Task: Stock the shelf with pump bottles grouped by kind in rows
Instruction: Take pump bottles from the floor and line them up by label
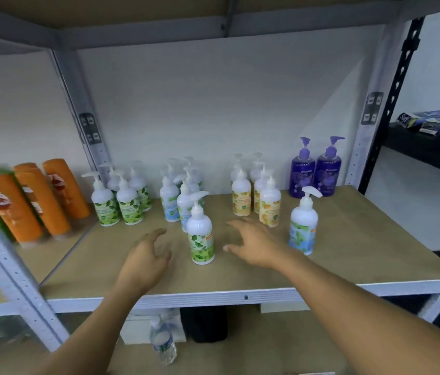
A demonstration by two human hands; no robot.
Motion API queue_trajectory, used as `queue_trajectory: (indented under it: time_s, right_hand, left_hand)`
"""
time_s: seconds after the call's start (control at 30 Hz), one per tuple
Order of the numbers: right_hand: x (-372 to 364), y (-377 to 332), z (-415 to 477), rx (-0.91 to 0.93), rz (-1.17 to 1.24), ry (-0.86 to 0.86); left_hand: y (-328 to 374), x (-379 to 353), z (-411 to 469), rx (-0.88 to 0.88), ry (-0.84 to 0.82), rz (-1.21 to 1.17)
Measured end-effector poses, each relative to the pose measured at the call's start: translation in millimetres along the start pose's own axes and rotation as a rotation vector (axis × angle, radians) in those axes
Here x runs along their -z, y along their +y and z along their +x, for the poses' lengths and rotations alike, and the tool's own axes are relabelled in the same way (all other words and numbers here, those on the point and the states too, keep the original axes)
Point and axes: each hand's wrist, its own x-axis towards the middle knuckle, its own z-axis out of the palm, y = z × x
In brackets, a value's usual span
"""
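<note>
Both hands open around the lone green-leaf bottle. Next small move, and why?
Probably the left hand closes on the lone green-leaf bottle and shifts it left to the green-leaf row. It stands apart, in front of the blue-label row, with both hands open beside it, touching nothing. The right hand sits nearer the stray blue-label bottle.

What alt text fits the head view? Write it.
Both open, left hand and right hand flank a lone green pump bottle. Behind, on the shelf: green row, blue row, yellow row, two purple bottles; a stray blue bottle at right.
</note>
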Motion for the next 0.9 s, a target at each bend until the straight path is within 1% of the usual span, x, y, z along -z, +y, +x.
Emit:
queue_trajectory:
  time_s: [0.1, 0.17, 0.27, 0.4, 0.47, 0.53, 0.57, 0.67, 0.7, 0.73, 0.83, 0.9]
  right_hand:
    - [-28.4, -7.2, 7.7, -0.015, 0.082, -0.053]
    - [-46.3, -8.2, 12.5, -0.020, 0.098, -0.064]
    - [-68.9, -2.0, 18.0, 0.003, 0.060, -0.016]
    - [-84.4, 6.9, 19.5, 0.065, -0.036, 0.004]
    - [-84.6, 7.7, 22.0, 0.067, -0.048, -0.023]
    - [-84.3, 7.2, 26.1, 0.077, -0.055, -0.039]
    - [-84.5, 7.2, 27.6, 0.081, -0.067, -0.049]
    - [-82.0, 7.0, 30.3, 0.091, -0.087, -0.087]
    - [-79.2, 7.8, 31.4, 0.089, -0.080, -0.110]
    - [-76.3, 8.5, 32.3, 0.081, -0.068, -0.132]
    - [-71.4, 14.0, 36.0, 0.042, -0.006, -0.145]
    - [-71.0, 17.6, 37.9, 0.027, -0.006, -0.148]
  left_hand:
    - [-33.8, -9.5, -6.0, 0.042, -0.061, 0.225]
    - [-44.1, -16.8, -10.2, 0.039, -0.066, 0.322]
    - [-47.2, -21.5, -10.3, 0.035, -0.018, 0.311]
    - [-49.3, -20.8, -5.7, 0.040, -0.057, 0.296]
    - [-44.8, -19.0, -4.0, 0.024, -0.079, 0.252]
    - [-35.2, -19.4, -1.4, -0.009, -0.100, 0.142]
    - [-28.7, -21.2, -0.1, -0.026, -0.123, 0.045]
    - [-12.2, -34.6, 5.2, -0.061, -0.201, -0.358]
    - [-8.8, -40.1, 7.1, -0.059, -0.217, -0.431]
    - [-5.8, -45.0, 8.8, -0.060, -0.213, -0.454]
    - [-2.1, -54.9, 11.5, -0.079, -0.176, -0.359]
    - [-2.5, -56.8, 11.9, -0.057, -0.173, -0.340]
